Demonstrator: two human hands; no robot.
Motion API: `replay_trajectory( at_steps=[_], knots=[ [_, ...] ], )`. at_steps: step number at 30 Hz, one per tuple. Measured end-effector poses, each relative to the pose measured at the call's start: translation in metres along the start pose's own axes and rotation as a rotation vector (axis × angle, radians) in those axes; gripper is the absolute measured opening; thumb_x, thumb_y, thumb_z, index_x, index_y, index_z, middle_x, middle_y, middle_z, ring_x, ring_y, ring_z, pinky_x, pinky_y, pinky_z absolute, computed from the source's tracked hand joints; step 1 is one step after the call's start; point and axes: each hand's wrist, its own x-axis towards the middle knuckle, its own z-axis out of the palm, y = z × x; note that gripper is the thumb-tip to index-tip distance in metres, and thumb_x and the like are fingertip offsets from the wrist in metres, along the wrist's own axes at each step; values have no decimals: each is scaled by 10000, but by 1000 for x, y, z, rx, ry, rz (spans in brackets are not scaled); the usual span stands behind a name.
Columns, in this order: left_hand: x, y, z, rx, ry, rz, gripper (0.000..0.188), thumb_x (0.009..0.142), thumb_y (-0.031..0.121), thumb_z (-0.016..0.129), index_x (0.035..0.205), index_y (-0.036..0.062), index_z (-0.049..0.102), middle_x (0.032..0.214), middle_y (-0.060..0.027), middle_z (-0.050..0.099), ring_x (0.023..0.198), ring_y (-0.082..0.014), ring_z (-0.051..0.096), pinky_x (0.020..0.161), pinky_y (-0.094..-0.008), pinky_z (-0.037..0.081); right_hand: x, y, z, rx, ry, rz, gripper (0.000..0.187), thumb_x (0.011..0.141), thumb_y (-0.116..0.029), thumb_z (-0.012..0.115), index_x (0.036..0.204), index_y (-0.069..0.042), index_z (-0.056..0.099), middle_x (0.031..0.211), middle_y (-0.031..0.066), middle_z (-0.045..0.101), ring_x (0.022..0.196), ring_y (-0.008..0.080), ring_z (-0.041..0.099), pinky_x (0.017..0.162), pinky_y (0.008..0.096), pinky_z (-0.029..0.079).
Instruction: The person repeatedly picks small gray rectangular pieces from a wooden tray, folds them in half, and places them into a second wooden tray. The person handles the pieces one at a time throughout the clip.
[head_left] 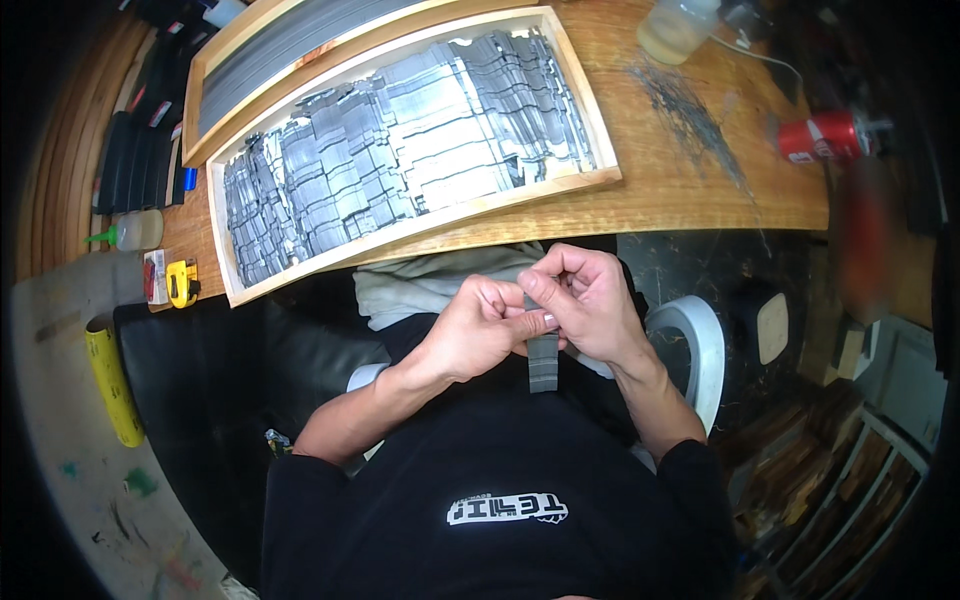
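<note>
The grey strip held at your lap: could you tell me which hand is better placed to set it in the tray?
Probably the right hand: it pinches the grey strip from above, nearer the wooden tray.

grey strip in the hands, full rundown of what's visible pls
The grey strip is a narrow, flat, dull grey piece, metal by its look, with faint cross-lines. It hangs roughly upright over the person's lap, below the table edge. Its upper end is hidden between the left hand and right hand, which pinch it together; only the lower end shows. It resembles the pieces filling the wooden tray.
</note>
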Motion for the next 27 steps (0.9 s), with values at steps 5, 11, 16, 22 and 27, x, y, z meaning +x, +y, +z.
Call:
replay_trajectory(
  at_steps=[5, 11, 16, 22, 27],
  knots=[
    [-4, 6, -4, -69, 7, -37, 141, 1012, 113, 710, 1086, 20, 784, 929, -73, 788, 828, -141, 751, 632, -230, 580, 1, 6, -4, 98, -126, 63, 174, 999, -100, 722, 1094, 40, 683, 811, 24, 697, 592, 13, 597, 488, 169, 473],
    [10, 8, -26, -151, 6, -79, 195, 1004, 142, 721, 1125, -5, 762, 988, -124, 799, 844, -184, 780, 603, -200, 579, 16, 20, -1, 315, -70, 82, 191, 1016, -118, 703, 1081, 57, 743, 774, 17, 689, 600, 27, 573, 532, 173, 461],
    [13, 1, -29, -175, 41, -55, 208, 1002, 159, 727, 1137, 3, 759, 990, -118, 799, 849, -177, 776, 592, -203, 579, 24, 21, 6, 370, 15, 99, 115, 985, -60, 697, 955, 30, 762, 727, -9, 674, 559, -16, 522, 492, 152, 411],
    [10, 6, -24, -80, 45, 25, 165, 1010, 115, 714, 1106, -5, 772, 950, -85, 798, 826, -130, 742, 688, -251, 590, 21, 21, 1, 303, -1, 138, 83, 948, -51, 735, 978, 15, 775, 734, -2, 663, 583, 28, 545, 532, 188, 435],
    [-25, 47, -3, 545, 136, 540, 181, 926, 30, 758, 1099, -25, 756, 885, -155, 784, 822, -269, 779, 738, -346, 605, -14, -51, 10, -380, -33, -447, 323, 821, -8, 849, 1137, -41, 793, 918, 50, 641, 778, 113, 620, 656, 258, 515]
  ],
)
